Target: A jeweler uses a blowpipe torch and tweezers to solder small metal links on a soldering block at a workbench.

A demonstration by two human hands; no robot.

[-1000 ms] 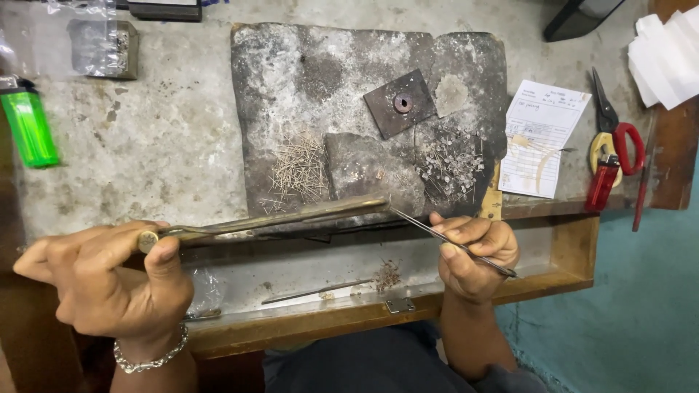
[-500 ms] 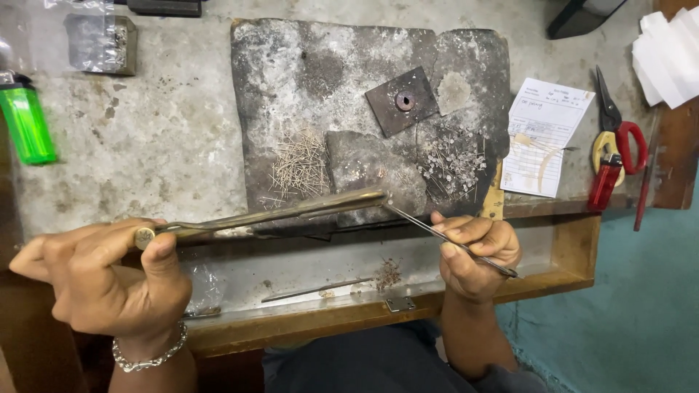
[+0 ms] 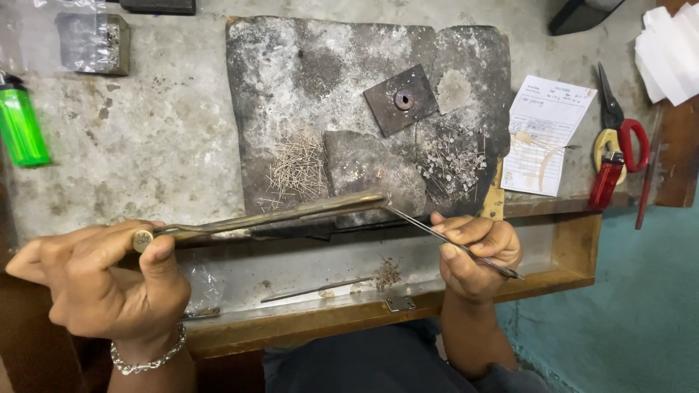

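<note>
Tweezers (image 3: 451, 241), thin and shiny, sit pinched tight in the right hand (image 3: 477, 251). Their tips meet the far end of a long brass pipe (image 3: 269, 217), and the left hand (image 3: 102, 280) is closed around it. Behind lies a burnt grey slab (image 3: 313, 80) on the bench (image 3: 160, 138).

The left hand (image 3: 109, 287) is closed in a fist-like grip, thumb pointing up, with a bracelet at the wrist. The right hand (image 3: 477, 255) pinches with curled fingers, its forearm going down and out of view.
</note>
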